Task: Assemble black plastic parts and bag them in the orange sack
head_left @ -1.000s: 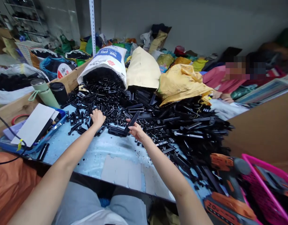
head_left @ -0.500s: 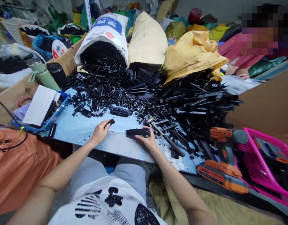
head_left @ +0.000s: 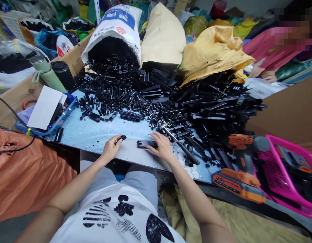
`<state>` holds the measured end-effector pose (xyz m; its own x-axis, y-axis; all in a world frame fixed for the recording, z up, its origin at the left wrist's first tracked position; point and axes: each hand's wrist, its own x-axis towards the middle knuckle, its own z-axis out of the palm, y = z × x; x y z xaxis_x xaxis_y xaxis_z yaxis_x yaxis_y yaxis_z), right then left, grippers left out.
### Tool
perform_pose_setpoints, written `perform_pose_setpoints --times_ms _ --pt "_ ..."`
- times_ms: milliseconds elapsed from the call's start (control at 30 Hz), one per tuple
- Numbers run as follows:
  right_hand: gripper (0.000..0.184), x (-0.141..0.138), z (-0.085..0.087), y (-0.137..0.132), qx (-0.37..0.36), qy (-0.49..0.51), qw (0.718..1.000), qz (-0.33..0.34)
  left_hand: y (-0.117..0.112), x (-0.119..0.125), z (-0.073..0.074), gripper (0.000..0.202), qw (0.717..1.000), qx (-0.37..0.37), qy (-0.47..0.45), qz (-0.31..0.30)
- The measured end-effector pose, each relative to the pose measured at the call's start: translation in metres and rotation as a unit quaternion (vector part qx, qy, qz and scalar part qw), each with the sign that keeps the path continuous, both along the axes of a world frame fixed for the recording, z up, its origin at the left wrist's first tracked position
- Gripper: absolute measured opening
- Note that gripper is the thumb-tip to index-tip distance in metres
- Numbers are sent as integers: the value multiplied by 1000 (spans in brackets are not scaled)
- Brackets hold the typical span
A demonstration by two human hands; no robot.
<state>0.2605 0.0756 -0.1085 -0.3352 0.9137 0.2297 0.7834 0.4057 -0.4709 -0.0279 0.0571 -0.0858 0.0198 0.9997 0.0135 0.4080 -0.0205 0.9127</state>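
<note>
I have the hands apart near frame centre: left hand (head_left: 111, 148) pinches a small black piece (head_left: 123, 137), right hand (head_left: 162, 146) touches a pronged bar (head_left: 143, 144), its grip I cannot tell; upper-centre white sack (head_left: 101, 37) holds black parts (head_left: 110, 50), left blue basket (head_left: 65, 113) holds paper (head_left: 43, 108)

A pale grey wall (head_left: 254, 4) shows along the top right of the frame, dim and plain. Heaped bags (head_left: 196, 25) in yellow, green and blue crowd the ground before it, across the upper edge. A white upright post (head_left: 97, 12) stands at top centre-left. The light blue workbench (head_left: 78, 133) spans the middle, catching a soft sheen of light, with a wooden board (head_left: 78, 55) bordering its left side and a brown panel (head_left: 295, 104) its right. Grey floor (head_left: 5, 232) appears at lower left.
</note>
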Motion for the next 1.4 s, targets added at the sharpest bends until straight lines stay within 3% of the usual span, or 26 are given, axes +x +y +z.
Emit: perform_pose_setpoints --times_ms 100,167,233,300,367,433,500,533,567,633,700,733,800,867,933,1000,1033,1100,1267,1400 --pt "46 -23 4 6 -66 28 993 89 -5 7 1 39 999 -28 -30 -2" --pt "42 -38 5 9 -116 136 983 51 -7 11 3 41 997 -45 -59 -5" --pt "43 -49 10 11 -178 253 951 -3 -9 15 5 42 995 -53 -87 -10" --pt "44 -55 19 10 -207 315 926 -12 -9 17 7 42 993 -53 -108 -13" --pt "45 -56 31 4 -172 285 941 59 -7 16 7 41 992 -46 -121 -3" --pt "37 -52 41 -5 -118 173 961 179 -4 12 7 41 991 -38 -129 19" --pt "28 -47 45 -14 -98 52 955 274 -1 6 6 41 989 -33 -135 42" --pt "28 -45 45 -18 -96 15 954 282 1 4 5 42 989 -33 -137 50" --pt "29 -45 42 -20 -93 -6 961 259 1 2 3 42 988 -36 -138 54" --pt "29 -50 33 -22 -80 -18 987 141 1 1 1 42 988 -38 -136 57" --pt "48 -61 22 -19 -66 -12 998 14 -1 4 -1 43 990 -36 -127 53" --pt "57 -68 16 -17 -67 3 997 -25 -2 7 -1 44 991 -33 -120 50" --pt "55 -83 10 -13 -103 82 990 -46 -6 14 -2 45 993 -30 -111 33" --pt "52 -94 9 -13 -193 225 954 -42 -8 21 -2 45 993 -31 -110 2" --pt "58 -102 12 -14 -291 369 882 -41 -10 27 0 46 994 -25 -108 -22" --pt "63 -103 17 -16 -334 459 822 -39 -10 31 4 43 996 14 -86 -30" --pt "64 -102 20 -16 -333 478 812 -29 -9 31 7 40 996 42 -67 -35" --pt "63 -95 24 -14 -309 469 827 6 -9 30 13 37 994 94 -20 -59" --pt "56 -77 32 -8 -219 315 919 91 -11 28 23 35 983 147 66 -89" --pt "56 -92 34 -16 -164 357 918 53 -13 43 28 36 974 221 43 -2"
